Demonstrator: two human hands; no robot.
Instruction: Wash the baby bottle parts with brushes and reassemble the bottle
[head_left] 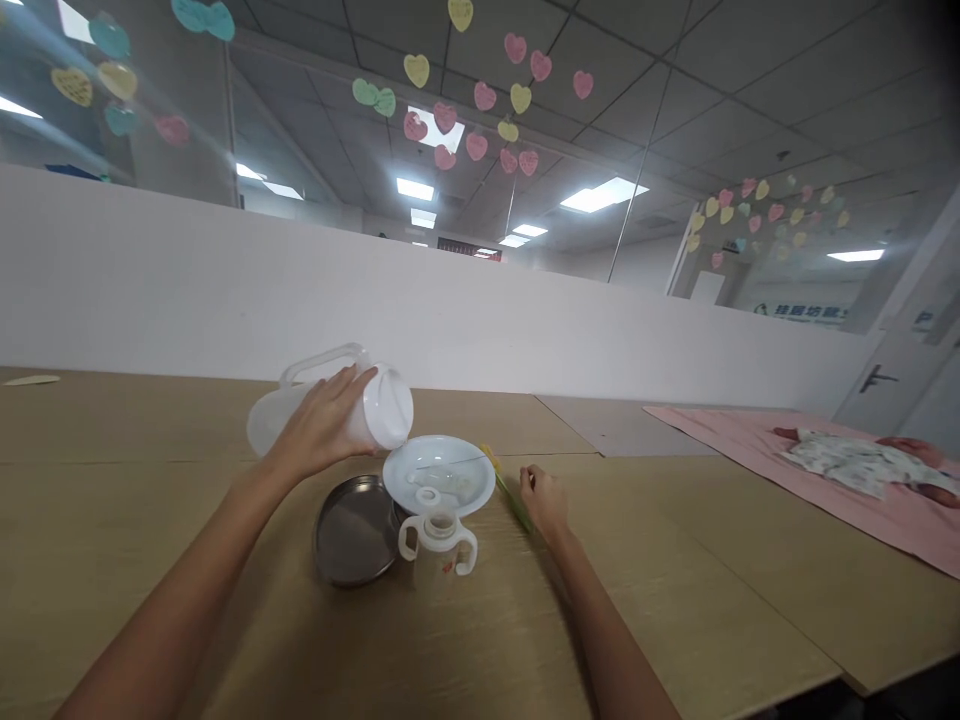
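My left hand [319, 430] is wrapped round a translucent white pitcher [277, 418], tipped on its side with its white lid end toward a white bowl [480, 490]. The lid is just above the bowl's left rim. Inside the bowl lie clear, hard-to-make-out pieces and a white ring [428, 497]. In front of it stands an uncapped baby bottle [439, 550] with two white handles. A round metal pan [356, 540] sits to the left. My right hand [546, 503], fingers curled closed, rests right of a thin green-handled tool [516, 506] with a yellow end.
The wooden table [675, 620] runs up to a white half wall [487, 330] with glass above. On a pink cloth [810, 490] at the right lies a doll-like figure [862, 462] in patterned clothes. A pale flat piece [31, 380] lies far left.
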